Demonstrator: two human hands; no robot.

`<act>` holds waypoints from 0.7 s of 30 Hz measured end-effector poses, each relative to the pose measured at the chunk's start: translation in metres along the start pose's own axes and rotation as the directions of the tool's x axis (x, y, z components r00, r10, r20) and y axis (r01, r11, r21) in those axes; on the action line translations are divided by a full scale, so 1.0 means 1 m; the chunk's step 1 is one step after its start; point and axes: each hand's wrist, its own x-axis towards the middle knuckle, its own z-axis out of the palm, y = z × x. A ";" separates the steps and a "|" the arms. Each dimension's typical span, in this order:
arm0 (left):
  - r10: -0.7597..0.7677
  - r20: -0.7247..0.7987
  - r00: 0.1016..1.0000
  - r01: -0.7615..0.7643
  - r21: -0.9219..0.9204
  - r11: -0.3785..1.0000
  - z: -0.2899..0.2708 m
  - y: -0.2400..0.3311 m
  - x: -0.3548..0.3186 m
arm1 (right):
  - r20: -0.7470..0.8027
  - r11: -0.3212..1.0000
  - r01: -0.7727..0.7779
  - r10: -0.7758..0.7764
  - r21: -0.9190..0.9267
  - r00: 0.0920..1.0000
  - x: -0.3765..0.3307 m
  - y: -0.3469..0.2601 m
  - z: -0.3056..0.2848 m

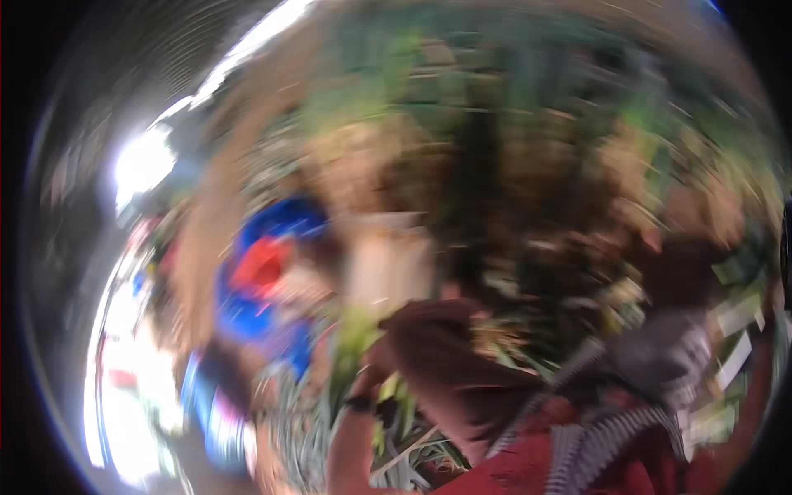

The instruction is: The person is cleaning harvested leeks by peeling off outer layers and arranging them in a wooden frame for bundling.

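Observation:
Strong motion smears the whole picture. My left hand (379,361), with a dark band round its wrist, is beside my bent knee (437,338) in brown trousers. Light green stalks (353,334) rise right next to this hand; whether its fingers hold them cannot be made out. Long grey-green leaves (301,421) lie strewn below and left of my forearm. What looks like my right forearm (755,404) runs up along the right rim. Its hand is not distinguishable there.
A pale, blurred block-like thing (388,260) stands ahead of my knee. Left of it is a bright blue shape (247,318) with a red patch (262,266). Heaps of green leafy plants (396,74) spread across the far side. A blue rounded object (216,421) is at lower left.

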 end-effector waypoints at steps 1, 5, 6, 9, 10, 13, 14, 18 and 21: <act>0.047 0.006 0.999 -0.046 -0.052 0.998 0.029 0.017 0.008 | -0.043 0.998 -0.052 0.051 -0.019 0.998 -0.015 0.027 -0.031; 0.219 -0.054 0.974 -0.225 -0.185 0.957 0.081 0.122 0.058 | -0.227 0.985 -0.172 0.169 0.005 0.959 -0.062 0.087 -0.086; 0.303 -0.066 0.951 -0.310 -0.203 0.929 0.091 0.168 0.076 | -0.305 0.981 -0.192 0.180 -0.008 0.935 -0.082 0.109 -0.125; 0.397 -0.090 0.914 -0.406 -0.138 0.904 0.087 0.249 0.086 | -0.572 0.859 -0.494 0.340 -0.136 0.747 -0.142 0.125 -0.158; 0.408 -0.082 0.909 -0.415 -0.121 0.902 0.085 0.265 0.090 | -0.573 0.832 -0.540 0.384 -0.124 0.724 -0.161 0.129 -0.170; 0.419 -0.075 0.905 -0.425 -0.116 0.898 0.090 0.270 0.096 | -0.660 0.652 -0.715 0.425 -0.252 0.620 -0.195 0.152 -0.200; 0.398 -0.087 0.913 -0.406 -0.114 0.907 0.085 0.246 0.095 | -0.648 0.611 -0.729 0.426 -0.307 0.631 -0.196 0.164 -0.194; 0.241 -0.122 0.963 -0.252 -0.081 0.964 0.055 0.095 0.046 | -0.390 0.684 -0.592 0.451 -0.427 0.803 -0.192 0.201 -0.192; 0.180 -0.128 0.975 -0.188 -0.051 0.981 0.045 0.026 0.024 | -0.324 0.772 -0.558 0.467 -0.303 0.822 -0.176 0.213 -0.209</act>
